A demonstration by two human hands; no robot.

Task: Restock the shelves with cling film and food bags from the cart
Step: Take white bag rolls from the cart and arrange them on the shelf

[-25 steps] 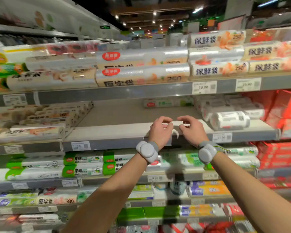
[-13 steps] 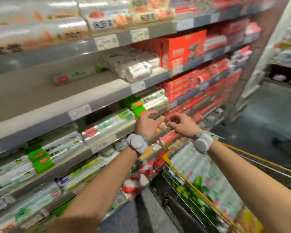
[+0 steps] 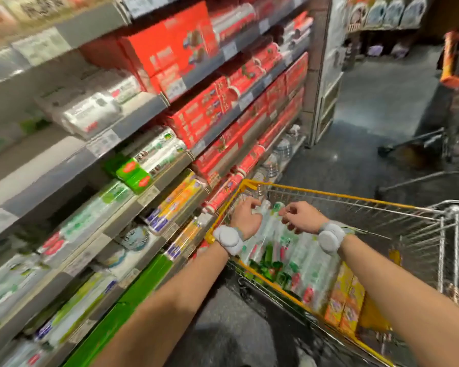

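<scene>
- Head view: left grip (image 3: 245, 217) hovers over the cart (image 3: 329, 196), fingers curved; the blur hides whether it holds a roll.
- Right grip (image 3: 300, 217) is beside it, loosely curled, apparently empty.
- Cling film rolls (image 3: 302, 256) lie inside the cart.
- Shelves (image 3: 143, 107) stand left of the cart.

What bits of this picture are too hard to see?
Head view only:
Left hand: blur hides whether it grips the rolls.
Right hand: anything it pinches is too small.
Price tags: blurred, unreadable.
Cart: near end cut off by the bottom edge.
</scene>
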